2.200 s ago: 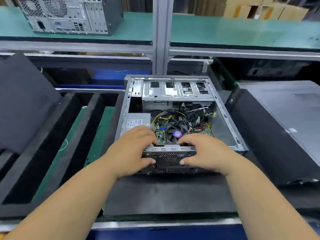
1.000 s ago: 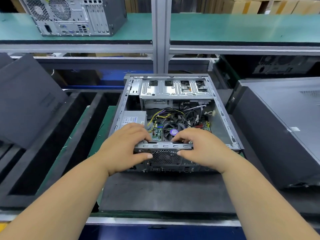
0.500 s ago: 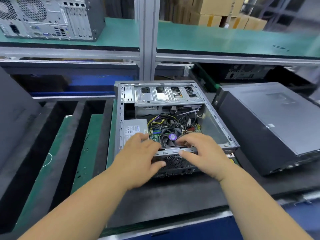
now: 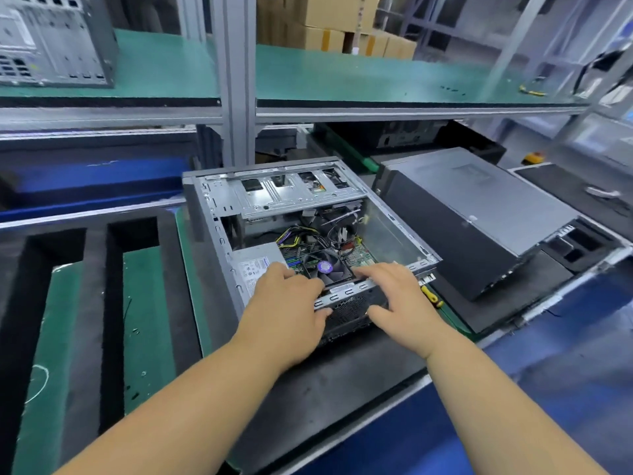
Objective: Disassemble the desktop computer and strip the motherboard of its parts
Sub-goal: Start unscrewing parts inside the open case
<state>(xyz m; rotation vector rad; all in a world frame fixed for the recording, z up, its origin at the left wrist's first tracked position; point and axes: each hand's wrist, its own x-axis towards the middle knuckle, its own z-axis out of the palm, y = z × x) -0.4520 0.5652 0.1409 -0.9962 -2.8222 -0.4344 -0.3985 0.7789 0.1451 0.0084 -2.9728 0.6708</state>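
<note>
Head view: both hands' fingers still clamped on case (image 4: 219, 234) rear edge, case now turned.

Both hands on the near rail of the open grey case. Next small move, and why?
Probably let go of the rail and reach for the black CPU fan. Left hand and right hand both grip the near perforated rail of the open grey computer case, which lies flat, so the green motherboard is exposed.
</note>
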